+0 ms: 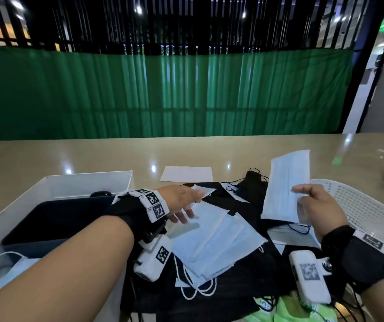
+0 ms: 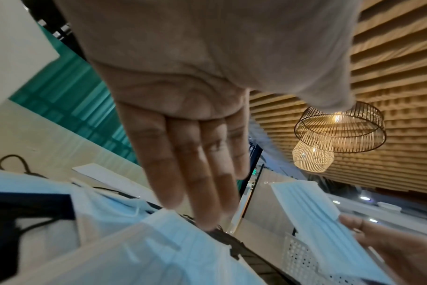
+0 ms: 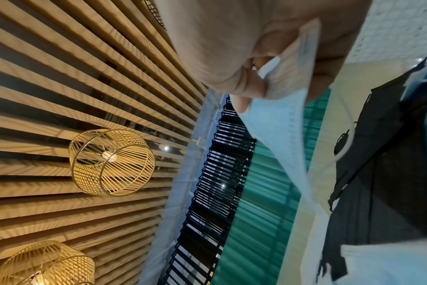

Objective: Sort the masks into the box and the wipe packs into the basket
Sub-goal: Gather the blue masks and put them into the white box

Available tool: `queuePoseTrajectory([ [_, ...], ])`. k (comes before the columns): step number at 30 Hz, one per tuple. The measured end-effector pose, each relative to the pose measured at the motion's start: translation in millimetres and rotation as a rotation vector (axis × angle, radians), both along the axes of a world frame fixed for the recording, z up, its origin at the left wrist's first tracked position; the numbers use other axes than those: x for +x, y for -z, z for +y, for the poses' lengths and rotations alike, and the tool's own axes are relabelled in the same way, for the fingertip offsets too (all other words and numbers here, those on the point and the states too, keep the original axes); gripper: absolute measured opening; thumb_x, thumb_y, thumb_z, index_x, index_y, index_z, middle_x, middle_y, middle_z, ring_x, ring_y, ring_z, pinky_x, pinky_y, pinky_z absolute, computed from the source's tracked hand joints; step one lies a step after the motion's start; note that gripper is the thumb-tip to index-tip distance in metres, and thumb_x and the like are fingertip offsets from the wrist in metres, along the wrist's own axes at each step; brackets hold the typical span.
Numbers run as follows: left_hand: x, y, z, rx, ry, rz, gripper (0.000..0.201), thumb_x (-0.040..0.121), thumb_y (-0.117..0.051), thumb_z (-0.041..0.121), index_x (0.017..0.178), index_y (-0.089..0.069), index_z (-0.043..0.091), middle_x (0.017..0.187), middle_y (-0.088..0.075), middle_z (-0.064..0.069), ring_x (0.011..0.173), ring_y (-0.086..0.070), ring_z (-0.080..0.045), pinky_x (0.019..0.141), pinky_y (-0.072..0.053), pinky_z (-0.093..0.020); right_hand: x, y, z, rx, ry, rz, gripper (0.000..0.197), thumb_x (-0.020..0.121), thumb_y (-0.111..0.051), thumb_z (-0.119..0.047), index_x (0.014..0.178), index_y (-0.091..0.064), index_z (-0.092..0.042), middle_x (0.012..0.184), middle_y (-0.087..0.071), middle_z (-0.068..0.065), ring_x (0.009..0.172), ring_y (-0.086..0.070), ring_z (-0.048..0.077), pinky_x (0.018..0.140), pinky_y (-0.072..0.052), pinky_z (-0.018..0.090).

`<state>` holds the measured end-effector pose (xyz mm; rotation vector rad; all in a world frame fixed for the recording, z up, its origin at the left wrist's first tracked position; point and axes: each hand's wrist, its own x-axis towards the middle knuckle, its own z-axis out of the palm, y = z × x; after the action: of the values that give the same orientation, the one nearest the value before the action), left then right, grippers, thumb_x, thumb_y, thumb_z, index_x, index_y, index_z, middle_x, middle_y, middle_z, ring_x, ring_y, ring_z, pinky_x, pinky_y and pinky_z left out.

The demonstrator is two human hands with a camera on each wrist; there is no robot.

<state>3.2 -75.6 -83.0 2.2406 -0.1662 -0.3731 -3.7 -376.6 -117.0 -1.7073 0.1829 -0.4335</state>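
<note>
Beige table [image 1: 70, 154], right hand [image 1: 318, 205] fingers pinching pleated pale-blue mask [image 1: 286, 182], left hand [image 1: 181, 201] fingers straight, released.

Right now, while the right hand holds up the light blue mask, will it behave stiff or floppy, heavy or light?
Probably light: the right hand lifts the blue mask by a pinch at one edge. It seems thin and likely to flop; in the right wrist view its far end bends away. Its pleats may keep it fairly flat for a short time.

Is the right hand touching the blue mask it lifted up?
Touching. In the head view the right hand pinches the lifted blue mask by its lower edge, thumb in front. The right wrist view shows the mask clamped between thumb and fingers.
</note>
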Motion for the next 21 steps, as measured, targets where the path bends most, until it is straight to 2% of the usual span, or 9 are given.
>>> queuePoseTrajectory([
  [2,3,3,2,0.036,-0.043,-0.040,0.046,0.090,-0.041,0.060,0.107,-0.059,0.021,0.085,-0.067,0.000,0.065,-0.063,-0.014,0.066,-0.050,-0.026,0,-3,1,0.023,-0.006,-0.015,0.028,0.090,-0.040,0.004,0.100,-0.060,-0.013,0.071,-0.050,-0.002,0.056,-0.044,0.013,0.048,-0.037,0.022],
  [4,3,4,3,-0.013,-0.055,-0.075,0.040,0.090,-0.043,0.058,0.099,-0.061,0.024,0.083,-0.066,0.001,0.064,-0.064,-0.013,0.067,-0.051,-0.026,-3,-8,11,0.080,-0.090,-0.019,0.028,0.092,-0.040,0.004,0.097,-0.059,-0.016,0.054,-0.046,-0.004,0.042,-0.040,0.006,0.038,-0.033,0.014],
  [7,4,2,4,-0.101,-0.044,-0.078,0.032,0.092,-0.042,0.054,0.094,-0.061,0.028,0.087,-0.066,0.001,0.064,-0.065,-0.012,0.065,-0.053,-0.024,-3,-16,34,0.160,-0.282,-0.033,0.027,0.093,-0.040,0.006,0.100,-0.058,-0.013,0.039,-0.034,-0.007,0.033,-0.028,0.005,0.041,-0.029,0.015],
  [11,4,-10,2,-0.273,-0.026,-0.023,0.032,0.095,-0.041,0.048,0.100,-0.058,0.021,0.088,-0.065,-0.005,0.064,-0.064,-0.015,0.062,-0.054,-0.026,-5,-30,74,0.167,-0.519,-0.073,0.028,0.091,-0.040,0.012,0.089,-0.055,-0.011,0.039,-0.037,-0.005,0.032,-0.030,0.008,0.037,-0.025,0.017],
  [14,2,-17,2,-0.420,-0.069,-0.052,0.025,0.097,-0.045,0.034,0.098,-0.056,0.012,0.066,-0.066,0.004,0.052,-0.062,-0.009,0.057,-0.054,-0.024,-5,-36,99,0.124,-0.655,-0.066,0.027,0.090,-0.046,0.011,0.084,-0.056,-0.013,0.051,-0.046,0.004,0.041,-0.040,0.015,0.042,-0.033,0.020],
  [15,2,-18,4,-0.442,-0.079,-0.075,0.018,0.096,-0.049,0.029,0.098,-0.057,0.012,0.067,-0.068,0.006,0.054,-0.064,-0.008,0.057,-0.054,-0.024,-4,-35,105,0.101,-0.696,-0.056,0.026,0.087,-0.051,0.007,0.082,-0.058,-0.017,0.061,-0.048,0.011,0.050,-0.043,0.021,0.049,-0.036,0.023],
  [17,3,-20,9,-0.492,-0.108,-0.110,0.009,0.093,-0.056,0.015,0.101,-0.059,0.013,0.084,-0.070,0.000,0.063,-0.068,-0.010,0.056,-0.053,-0.023,-2,-32,113,0.075,-0.741,-0.016,0.024,0.082,-0.056,0.001,0.078,-0.061,-0.022,0.080,-0.048,0.014,0.067,-0.043,0.025,0.062,-0.036,0.033],
  [19,3,-21,14,-0.541,-0.164,-0.130,0.014,0.093,-0.055,0.007,0.105,-0.058,0.013,0.093,-0.068,-0.002,0.070,-0.068,-0.013,0.054,-0.053,-0.022,-1,-29,115,0.079,-0.733,0.024,0.024,0.086,-0.053,0.007,0.081,-0.057,-0.017,0.077,-0.047,0.014,0.059,-0.046,0.020,0.057,-0.040,0.027],
  [21,4,-21,16,-0.522,-0.219,-0.170,0.018,0.095,-0.052,0.009,0.111,-0.056,0.017,0.096,-0.068,0.000,0.080,-0.067,-0.016,0.065,-0.056,-0.029,1,-23,109,0.054,-0.667,0.074,0.019,0.089,-0.053,0.005,0.085,-0.054,-0.014,0.087,-0.056,0.010,0.072,-0.057,0.016,0.065,-0.050,0.026],
])
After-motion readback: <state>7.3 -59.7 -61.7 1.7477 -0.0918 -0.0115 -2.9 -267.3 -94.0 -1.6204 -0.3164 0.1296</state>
